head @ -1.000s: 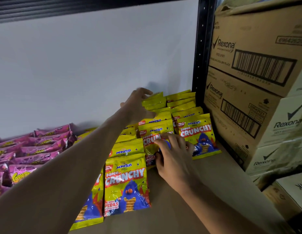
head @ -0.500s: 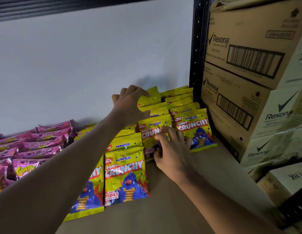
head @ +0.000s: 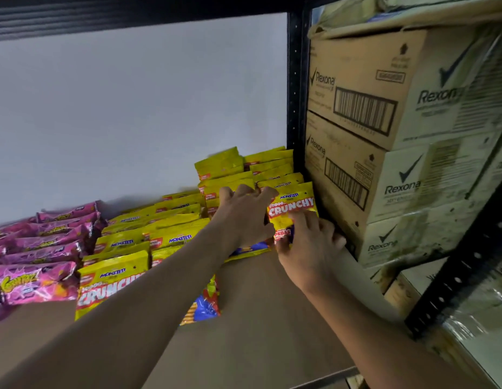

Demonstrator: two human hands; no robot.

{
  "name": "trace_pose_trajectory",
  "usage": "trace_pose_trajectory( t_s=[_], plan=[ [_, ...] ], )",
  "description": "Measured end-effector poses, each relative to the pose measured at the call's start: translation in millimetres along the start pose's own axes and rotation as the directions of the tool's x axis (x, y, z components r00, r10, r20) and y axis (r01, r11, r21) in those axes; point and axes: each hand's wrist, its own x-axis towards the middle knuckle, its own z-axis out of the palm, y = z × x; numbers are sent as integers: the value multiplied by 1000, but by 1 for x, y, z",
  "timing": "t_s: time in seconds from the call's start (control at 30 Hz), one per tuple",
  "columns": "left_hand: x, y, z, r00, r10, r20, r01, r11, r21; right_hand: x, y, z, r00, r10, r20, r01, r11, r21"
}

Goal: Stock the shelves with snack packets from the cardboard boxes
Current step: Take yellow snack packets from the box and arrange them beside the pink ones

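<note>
Yellow foil snack packets (head: 171, 237) are covering the right half of the brown shelf board (head: 258, 310), lying in overlapping rows that are running from the white back wall (head: 131, 108) toward the front edge. The row nearest the right edge is standing more upright, and at its front is leaning one yellow packet printed CRUNCHY in red (head: 293, 203), tilted back against those behind it.

The right-hand grip (head: 308, 248) is pinching this CRUNCHY packet at its lower part, fingers curling round the bottom edge close to the shelf's right rear corner. The left-hand grip (head: 241, 217) is holding nothing: its fingers are spreading out and pressing down on the tops of the yellow packets in the row just beside, with the thumb lying near the CRUNCHY packet's left edge. The left forearm is crossing over the nearer rows and hiding part of them.

Pink foil snack packets (head: 39, 282) are lying in overlapping rows along the shelf's left edge. A black perforated steel upright (head: 296, 80) is standing at the right rear corner, and brown cardboard boxes marked Rexona (head: 356, 80) are sitting stacked just beyond it in the neighbouring bay.
</note>
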Motion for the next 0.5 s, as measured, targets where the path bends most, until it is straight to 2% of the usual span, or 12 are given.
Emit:
trace_pose_trajectory(
  t_s=[0.1,0.27,0.5],
  plan=[
    [4,3,8,998,-32,52,29,998,56,4,-1,3,998,-10,70,7,999,40],
    [-9,-8,3,996,-64,-69,67,997,37,5,-1,2,997,-27,76,20,996,90],
    [-35,-22,14,994,-94,-60,105,968,230,1,-2,0,995,-62,73,58,997,54]
  ],
)
